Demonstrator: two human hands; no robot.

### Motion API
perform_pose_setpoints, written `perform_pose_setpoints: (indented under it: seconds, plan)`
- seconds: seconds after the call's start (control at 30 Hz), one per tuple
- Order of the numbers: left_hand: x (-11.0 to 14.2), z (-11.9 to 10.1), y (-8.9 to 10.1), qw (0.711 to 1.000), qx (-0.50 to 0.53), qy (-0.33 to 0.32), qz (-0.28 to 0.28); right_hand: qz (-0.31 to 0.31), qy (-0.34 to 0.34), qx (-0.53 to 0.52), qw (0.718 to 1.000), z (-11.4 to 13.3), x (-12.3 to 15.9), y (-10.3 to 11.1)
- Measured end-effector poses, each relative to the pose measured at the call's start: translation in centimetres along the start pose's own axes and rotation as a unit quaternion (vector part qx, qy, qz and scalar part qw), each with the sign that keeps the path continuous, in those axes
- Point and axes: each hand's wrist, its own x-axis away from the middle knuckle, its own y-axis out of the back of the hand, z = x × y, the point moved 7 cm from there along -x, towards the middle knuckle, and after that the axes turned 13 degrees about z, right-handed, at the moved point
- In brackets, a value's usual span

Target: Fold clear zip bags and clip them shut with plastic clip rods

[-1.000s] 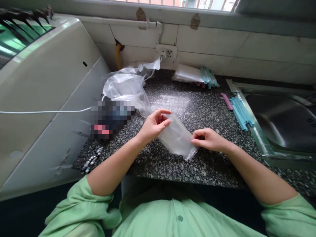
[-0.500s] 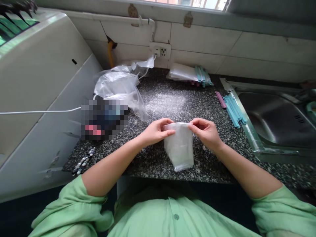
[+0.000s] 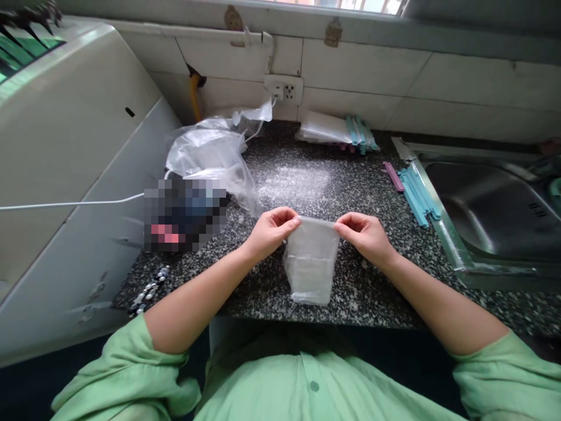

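Note:
A translucent plastic bag hangs from both hands above the front part of the speckled countertop. My left hand pinches its top left corner between thumb and fingers. At the top right corner, my right hand grips it the same way. The bag's upper edge is stretched straight between the two pinches, and its lower part shows creases. Whether anything is inside it I cannot make out.
Blue sealing clips and a pink clip lie beside the steel sink. Flat bags with blue clips rest by the wall. A crumpled clear bag, a blurred-out dark object and a beaded string are on the left.
My left hand has shifted from holding over the bag's edge to a pinch at its corner. The bag's top is now pulled straight, and its bottom has swung slightly left.

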Motion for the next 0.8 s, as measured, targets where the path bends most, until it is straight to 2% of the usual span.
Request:
perform_pose_setpoints:
  seconds: [0.13,0.27,0.37,0.53,0.7,0.8]
  plan:
    - [-0.1,0.3,0.0,0.999,0.040,-0.003,-0.009,-0.002,0.004,-0.008,1.000,-0.1,0.0,-0.1]
    - [-0.2,1.3,-1.1,0.995,0.052,0.064,0.049,-0.032,0.020,-0.013,0.999,-0.1,0.1,0.3]
    - [-0.1,2.0,-1.1,0.994,0.013,0.097,0.044,-0.042,0.023,-0.007,0.999,-0.1,0.1,0.5]
    - [0.1,2.0,-1.0,0.995,-0.016,0.089,0.042,-0.011,0.026,0.025,0.999,-0.4,-0.3,0.2]
    - [0.0,1.6,-1.1,0.996,-0.019,0.080,0.034,-0.025,0.047,0.042,0.998,-0.1,-0.1,0.0]
    - [0.0,1.9,-1.3,0.994,0.000,0.098,0.038,-0.021,0.051,0.052,0.997,-0.1,-0.1,-0.2]
